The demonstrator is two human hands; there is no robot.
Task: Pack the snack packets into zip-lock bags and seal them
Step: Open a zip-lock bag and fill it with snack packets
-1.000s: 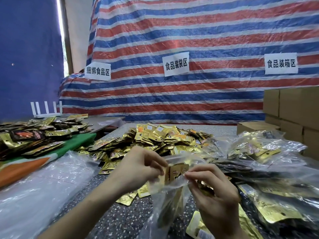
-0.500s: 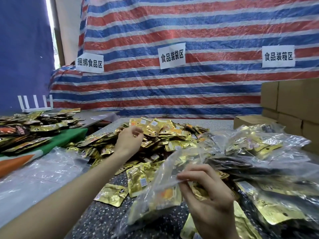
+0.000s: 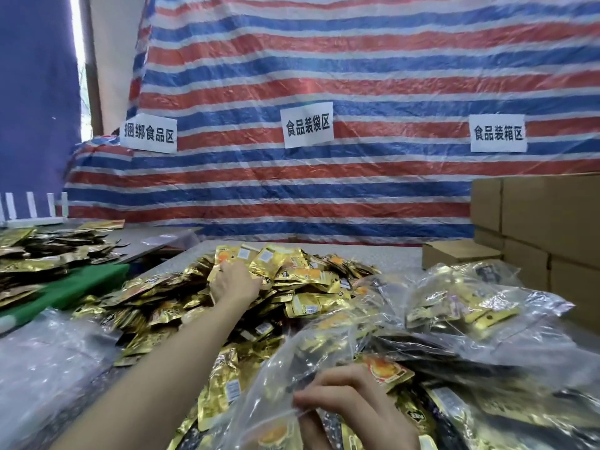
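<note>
Beside the packet pile lie filled bags, cardboard boxes behind.

You are working in soft, even daylight. It is coming in through the window gap at the far left, which is blowing out to white. The gold packets are glinting, and the clear zip-lock bag near you is throwing pale glare. Only faint shadows are falling on the desk. The wide lens is bending the cardboard boxes at the right edge, and your near right hand is blurring slightly.
</note>
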